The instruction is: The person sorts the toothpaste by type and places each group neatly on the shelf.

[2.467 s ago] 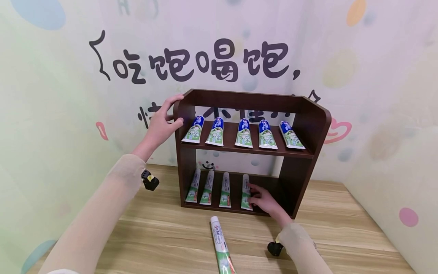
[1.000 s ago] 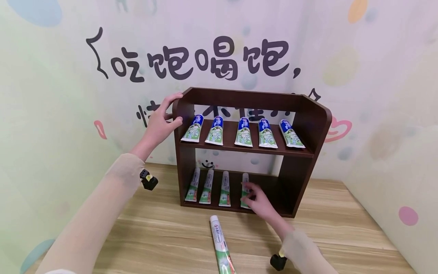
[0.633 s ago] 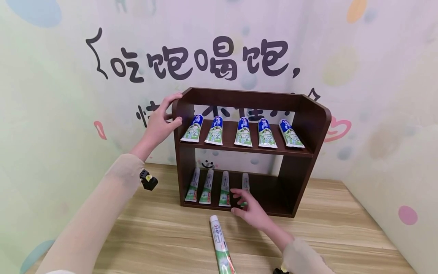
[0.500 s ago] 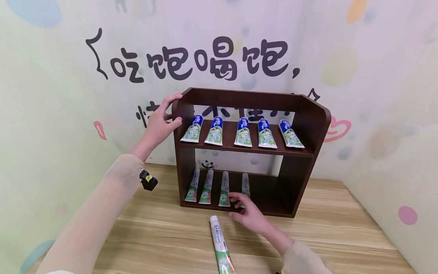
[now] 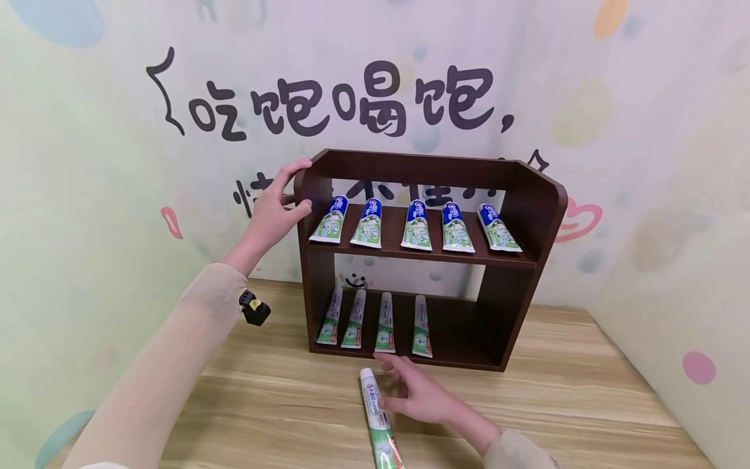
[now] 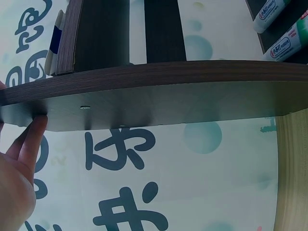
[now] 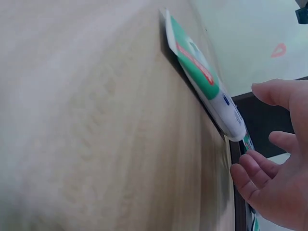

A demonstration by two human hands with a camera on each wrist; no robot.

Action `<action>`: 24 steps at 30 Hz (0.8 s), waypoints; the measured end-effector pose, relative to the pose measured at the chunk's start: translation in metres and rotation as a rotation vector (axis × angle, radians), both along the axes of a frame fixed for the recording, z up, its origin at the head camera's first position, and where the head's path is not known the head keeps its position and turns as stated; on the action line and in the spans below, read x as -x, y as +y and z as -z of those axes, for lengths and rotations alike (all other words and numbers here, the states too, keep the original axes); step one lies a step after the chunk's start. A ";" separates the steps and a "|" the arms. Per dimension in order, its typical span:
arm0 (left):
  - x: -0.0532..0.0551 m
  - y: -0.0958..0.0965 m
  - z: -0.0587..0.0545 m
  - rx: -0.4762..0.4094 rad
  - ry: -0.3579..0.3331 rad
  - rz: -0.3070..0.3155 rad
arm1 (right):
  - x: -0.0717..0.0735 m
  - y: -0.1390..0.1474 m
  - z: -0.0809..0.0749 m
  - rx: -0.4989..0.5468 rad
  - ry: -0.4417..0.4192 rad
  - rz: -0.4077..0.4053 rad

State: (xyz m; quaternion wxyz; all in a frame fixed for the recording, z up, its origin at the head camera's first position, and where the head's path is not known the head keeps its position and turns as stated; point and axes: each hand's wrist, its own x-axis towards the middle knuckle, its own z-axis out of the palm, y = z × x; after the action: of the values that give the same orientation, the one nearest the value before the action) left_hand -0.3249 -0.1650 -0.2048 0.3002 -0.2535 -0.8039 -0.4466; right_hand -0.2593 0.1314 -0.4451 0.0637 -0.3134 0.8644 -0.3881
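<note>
My left hand (image 5: 272,212) grips the upper left edge of a dark brown two-tier shelf rack (image 5: 422,164). In the left wrist view, the fingers of that left hand (image 6: 19,178) lie against the outside of the side panel (image 6: 168,98). A white and green toothpaste tube (image 5: 372,397) lies on the table in front of the rack, cap toward it. Beside its cap end is my right hand (image 5: 424,396), fingers loosely spread. The right wrist view shows a gap between this right hand (image 7: 286,178) and the loose tube (image 7: 199,72).
Several blue and green toothpaste tubes (image 5: 416,228) lie along the upper tier. The lower tier carries a row of white and green tubes (image 5: 385,326), with bare board (image 5: 459,335) at its right end. The rack stands on a wood-grain table (image 5: 562,391) near a printed wall.
My right hand has left the rightmost lower tube, moving left and toward me to the loose tube on the table. The left hand keeps its hold on the rack.
</note>
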 end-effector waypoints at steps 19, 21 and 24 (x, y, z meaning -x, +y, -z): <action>-0.001 0.001 -0.001 0.003 -0.003 -0.003 | -0.011 -0.006 0.004 -0.122 -0.075 -0.090; -0.001 0.000 -0.001 0.005 -0.002 -0.004 | -0.011 -0.005 0.004 -0.137 -0.093 -0.093; 0.000 0.000 0.000 0.007 -0.001 -0.005 | -0.011 -0.004 0.005 -0.137 -0.106 -0.113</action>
State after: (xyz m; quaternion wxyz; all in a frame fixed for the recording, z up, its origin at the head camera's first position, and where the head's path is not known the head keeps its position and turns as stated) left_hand -0.3251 -0.1649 -0.2046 0.2999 -0.2524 -0.8063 -0.4430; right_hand -0.2482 0.1276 -0.4500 0.1522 -0.3355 0.8653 -0.3399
